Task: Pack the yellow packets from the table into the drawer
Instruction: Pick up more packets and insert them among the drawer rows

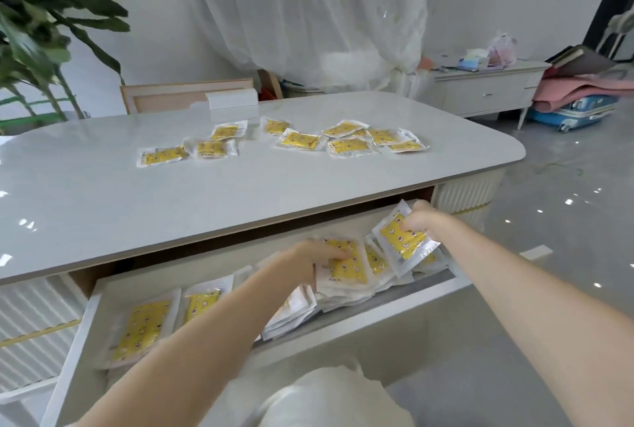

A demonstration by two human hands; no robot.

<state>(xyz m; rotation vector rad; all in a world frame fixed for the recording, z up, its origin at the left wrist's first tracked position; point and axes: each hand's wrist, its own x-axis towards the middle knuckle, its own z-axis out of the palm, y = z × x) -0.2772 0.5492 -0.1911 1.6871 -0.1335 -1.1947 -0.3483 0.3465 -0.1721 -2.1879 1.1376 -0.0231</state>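
Note:
The white drawer stands pulled out under the table. Inside it lie several yellow packets in clear wrap, one flat packet at its left end and a stack in the middle. My left hand presses on that stack and grips its top packets. My right hand holds a tilted yellow packet over the drawer's right end. Several more yellow packets lie scattered on the tabletop, a group at the left and a group at the right.
A small white box sits at the table's far edge, with a wooden chair back behind it. A leafy plant stands at the left. A white sideboard and a blue suitcase are at the back right.

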